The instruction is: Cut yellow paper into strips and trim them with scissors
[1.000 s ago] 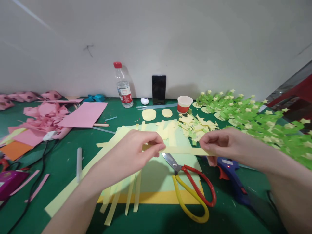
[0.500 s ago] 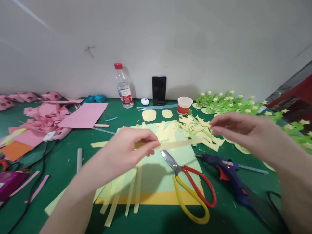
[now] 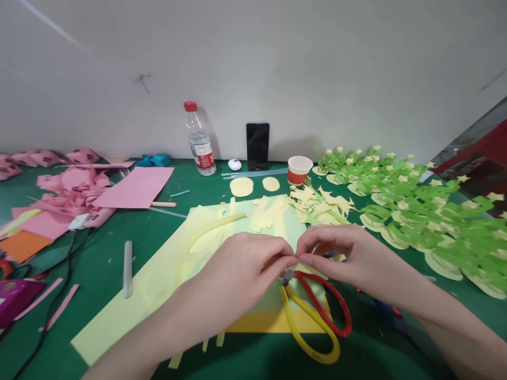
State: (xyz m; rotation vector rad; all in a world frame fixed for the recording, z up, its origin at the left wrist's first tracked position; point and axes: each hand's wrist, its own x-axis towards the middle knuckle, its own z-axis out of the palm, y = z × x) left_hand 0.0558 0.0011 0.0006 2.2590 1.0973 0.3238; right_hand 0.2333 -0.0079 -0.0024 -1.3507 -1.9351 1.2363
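My left hand (image 3: 247, 269) and my right hand (image 3: 343, 256) meet fingertip to fingertip over the middle of the table, both pinched on one end of a pale yellow paper strip (image 3: 216, 227). The strip bends away in an arc to the upper left. Right under my hands lie scissors (image 3: 317, 311) with red and yellow handles, on a light green sheet (image 3: 245, 211) and a yellow sheet (image 3: 134, 301). More cut yellow strips poke out below my left wrist.
A blue glue gun (image 3: 390, 311) lies partly hidden under my right forearm. Yellow scraps (image 3: 320, 206), two paper discs (image 3: 253, 186), a red paper cup (image 3: 299, 170), a water bottle (image 3: 199, 140) and a phone (image 3: 257, 146) stand behind. Green paper trees (image 3: 415, 206) fill the right; pink paper (image 3: 134, 187) the left.
My right hand came back from the upper right and down to meet my left hand. The strip, held out straight before, now curves back to the left.
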